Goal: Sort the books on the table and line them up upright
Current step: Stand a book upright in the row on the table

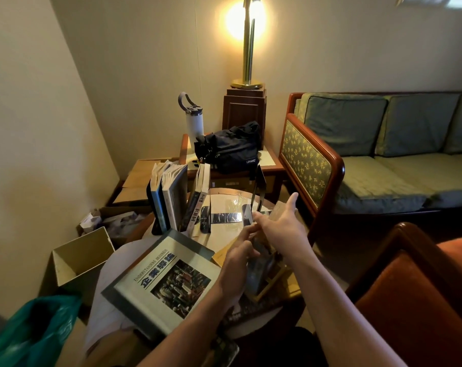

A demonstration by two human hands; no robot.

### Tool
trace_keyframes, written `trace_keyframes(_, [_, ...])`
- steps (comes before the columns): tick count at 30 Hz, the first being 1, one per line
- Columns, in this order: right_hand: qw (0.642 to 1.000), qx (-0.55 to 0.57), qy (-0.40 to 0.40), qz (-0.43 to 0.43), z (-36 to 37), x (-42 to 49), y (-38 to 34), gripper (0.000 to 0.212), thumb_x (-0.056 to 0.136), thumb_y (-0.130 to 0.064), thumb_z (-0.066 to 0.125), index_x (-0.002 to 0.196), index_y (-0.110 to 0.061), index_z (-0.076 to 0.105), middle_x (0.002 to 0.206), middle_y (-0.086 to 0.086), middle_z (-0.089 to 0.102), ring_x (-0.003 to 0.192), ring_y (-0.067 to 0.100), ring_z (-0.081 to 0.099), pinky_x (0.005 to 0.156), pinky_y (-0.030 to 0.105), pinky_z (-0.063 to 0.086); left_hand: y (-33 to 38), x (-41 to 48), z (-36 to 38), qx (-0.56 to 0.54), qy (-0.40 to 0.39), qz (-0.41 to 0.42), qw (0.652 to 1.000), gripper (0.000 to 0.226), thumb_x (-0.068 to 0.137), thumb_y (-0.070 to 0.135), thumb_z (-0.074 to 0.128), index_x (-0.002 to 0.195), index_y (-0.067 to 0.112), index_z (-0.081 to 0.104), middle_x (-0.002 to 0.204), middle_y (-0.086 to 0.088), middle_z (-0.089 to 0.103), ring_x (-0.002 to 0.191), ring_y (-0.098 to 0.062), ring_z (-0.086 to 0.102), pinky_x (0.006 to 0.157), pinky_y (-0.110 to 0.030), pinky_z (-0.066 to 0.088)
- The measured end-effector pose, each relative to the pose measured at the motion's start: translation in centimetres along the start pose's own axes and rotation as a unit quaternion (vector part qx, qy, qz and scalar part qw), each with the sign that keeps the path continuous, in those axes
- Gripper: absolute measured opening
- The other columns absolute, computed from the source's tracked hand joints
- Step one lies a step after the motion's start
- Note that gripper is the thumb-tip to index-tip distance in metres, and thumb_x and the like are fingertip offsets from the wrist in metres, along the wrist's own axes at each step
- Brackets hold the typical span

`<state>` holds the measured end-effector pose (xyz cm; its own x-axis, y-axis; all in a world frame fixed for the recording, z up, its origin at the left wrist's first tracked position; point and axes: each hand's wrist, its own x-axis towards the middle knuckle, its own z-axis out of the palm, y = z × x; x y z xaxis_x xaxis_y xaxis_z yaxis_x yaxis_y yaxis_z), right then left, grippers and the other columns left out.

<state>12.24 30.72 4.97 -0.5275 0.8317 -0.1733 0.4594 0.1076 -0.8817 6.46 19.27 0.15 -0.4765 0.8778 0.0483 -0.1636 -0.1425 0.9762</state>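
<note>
- Step in hand: picking the next volume. A blurred dark book (260, 268) stood tilted on the loose pile at the near right of the round table (225, 205), between the two hands.
- Left hand (237, 260): laid against the dark book's near side, fingers reaching up along it; whether they closed round it cannot be told.
- Right hand (277, 222): released, fingers straight and pointing left, thumb raised, just behind the book's top edge.
- Row so far: upright books (171, 197) at the far left of the table, the rightmost of them leaning; a black bookend (260, 181) stood well apart to the right.
- Next move (a judgement): lift the dark book clear, carry it into the gap and set it upright against the row.
- Legible writing: the large book (166, 276), lying flat, read "UNDERSTANDING BUSINESS" above Chinese characters; the bag (229, 149) beyond bore "LIPANO" (last letter uncertain).
</note>
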Motion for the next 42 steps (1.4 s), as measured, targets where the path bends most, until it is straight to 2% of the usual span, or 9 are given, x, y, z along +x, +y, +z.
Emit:
trace_keyframes(6, [0.997,-0.052,0.042,-0.03,-0.3,-0.4,-0.1,0.093,0.098,-0.033,0.059,0.158,-0.036,-0.012,0.133,0.016,0.058,0.08,0.016,0.063,0.077,0.037,0.059,0.7,-0.2,-1.4,-0.058,0.008,-0.077,0.995,0.051,0.081,0.017,0.04,0.126,0.01,0.063,0.124,-0.005,0.07,0.123,-0.021,0.061,0.102,-0.036,0.045])
trace_keyframes(14, [0.997,-0.002,0.033,-0.074,-1.9,-1.1,0.3,0.077,0.103,-0.024,0.054,0.16,-0.035,0.004,0.146,0.011,0.049,0.07,0.003,0.051,0.07,0.017,0.049,1.4,3.3,-6.0,0.194,0.084,-0.037,0.977,0.042,0.086,0.035,0.04,0.118,0.022,0.065,0.114,0.004,0.073,0.111,-0.016,0.065,0.102,-0.049,0.049])
trace_keyframes(18, [0.994,0.021,0.026,-0.107,-1.8,-0.4,0.1,0.077,0.102,-0.023,0.055,0.159,-0.039,0.005,0.158,0.009,0.035,0.099,0.008,0.052,0.082,0.024,0.05,3.3,5.9,-8.5,0.283,0.118,0.018,0.952,0.045,0.088,0.035,0.038,0.12,0.025,0.068,0.118,0.003,0.072,0.106,-0.011,0.065,0.093,-0.041,0.056])
trace_keyframes(21, [0.991,0.042,0.014,-0.126,-1.6,0.9,-0.2,0.077,0.102,-0.021,0.055,0.159,-0.039,0.006,0.159,0.006,0.032,0.121,0.015,0.051,0.088,0.024,0.052,4.4,7.9,-10.2,0.401,0.14,0.086,0.901,0.047,0.087,0.033,0.041,0.121,0.015,0.068,0.106,-0.005,0.071,0.084,-0.008,0.064,0.068,-0.024,0.054])
trace_keyframes(25, [0.987,0.065,-0.001,-0.15,-0.8,2.8,-0.7,0.078,0.102,-0.019,0.056,0.159,-0.038,0.007,0.161,0.003,0.03,0.138,0.02,0.043,0.104,0.03,0.048,4.3,11.5,-13.5,0.59,0.165,0.18,0.77,0.041,0.085,0.032,0.052,0.119,0.017,0.068,0.123,-0.005,0.07,0.121,-0.022,0.06,0.1,-0.047,0.05])
trace_keyframes(31, [0.989,0.057,-0.027,-0.135,0.7,5.0,-1.1,0.08,0.101,-0.021,0.058,0.158,-0.043,0.007,0.142,0.003,0.046,0.114,0.027,0.061,0.09,0.044,0.058,2.9,15.1,-17.5,0.76,0.038,0.052,0.647,0.055,0.1,0.05,0.044,0.152,0.034,0.034,0.16,0.006,0.034,0.15,-0.024,0.027,0.123,-0.05,0.02])
trace_keyframes(34, [0.989,0.057,-0.059,-0.125,1.8,5.7,-1.7,0.08,0.101,-0.02,0.058,0.158,-0.044,0.007,0.115,-0.007,0.05,0.099,0.029,0.065,0.08,0.046,0.06,2.8,15.2,-18.5,0.794,0.054,0.082,0.599,0.055,0.096,0.058,0.047,0.144,0.031,0.048,0.15,0.001,0.05,0.142,-0.028,0.043,0.117,-0.054,0.029])
trace_keyframes(38, [0.987,0.045,-0.084,-0.127,3.9,6.6,-2.4,0.084,0.098,-0.022,0.061,0.156,-0.049,0.007,0.144,0.004,0.049,0.111,0.026,0.064,0.089,0.043,0.059,3.7,15.4,-18.2,0.799,0.103,0.12,0.58,0.034,0.092,0.045,0.058,0.113,0.019,0.065,0.121,-0.005,0.069,0.117,-0.028,0.062,0.103,-0.048,0.042])
trace_keyframes(42, [0.982,0.031,-0.101,-0.159,5.9,7.1,-4.1,0.082,0.099,-0.018,0.059,0.158,-0.044,0.007,0.133,-0.009,0.049,0.094,0.011,0.064,0.078,0.028,0.058,4.6,15.5,-19.4,0.822,0.091,0.098,0.553,0.047,0.094,0.035,0.054,0.14,0.024,0.052,0.146,-0.012,0.053,0.126,-0.037,0.054,0.102,-0.052,0.042])
